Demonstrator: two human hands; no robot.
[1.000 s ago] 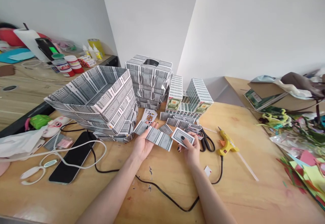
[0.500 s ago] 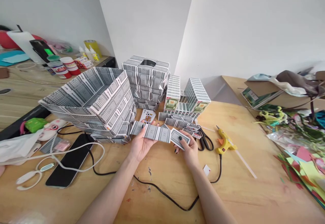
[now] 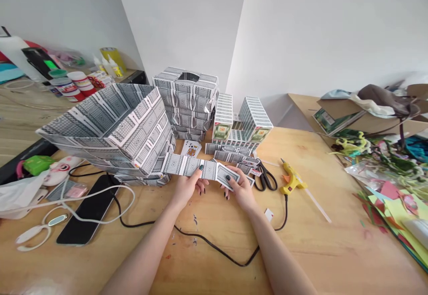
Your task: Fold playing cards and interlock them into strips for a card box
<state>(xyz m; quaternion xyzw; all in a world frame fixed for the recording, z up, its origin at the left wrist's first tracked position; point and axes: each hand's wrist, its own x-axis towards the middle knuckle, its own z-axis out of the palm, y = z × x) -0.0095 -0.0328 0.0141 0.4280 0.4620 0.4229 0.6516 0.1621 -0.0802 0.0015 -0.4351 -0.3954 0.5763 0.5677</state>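
My left hand (image 3: 187, 189) grips a strip of joined playing cards (image 3: 190, 166) from below, its thumb on the front. Pinched in my right hand (image 3: 241, 189) are loose playing cards (image 3: 228, 175), backs up, meeting the strip's right end. Whether they are fixed to it I cannot tell. Behind the strip lie face-up cards with a king (image 3: 191, 149) on top. Several folded card pieces (image 3: 234, 156) are stacked behind my right hand. Black scissors (image 3: 266, 177) lie just right of it, and a yellow glue gun (image 3: 291, 179) rests farther right.
A large open box built of cards (image 3: 140, 134) stands at left, a taller card structure (image 3: 187, 101) behind it. Card packs (image 3: 256, 121) are stacked at the back. A phone (image 3: 85, 215) and cables lie front left; paper scraps (image 3: 397, 206) cover the right edge. A black cord (image 3: 220, 252) crosses in front.
My left thumb has slid right along the strip, and its fingers have curled in beneath. The right-hand cards stay at the strip's right end. The whole view has shifted slightly.
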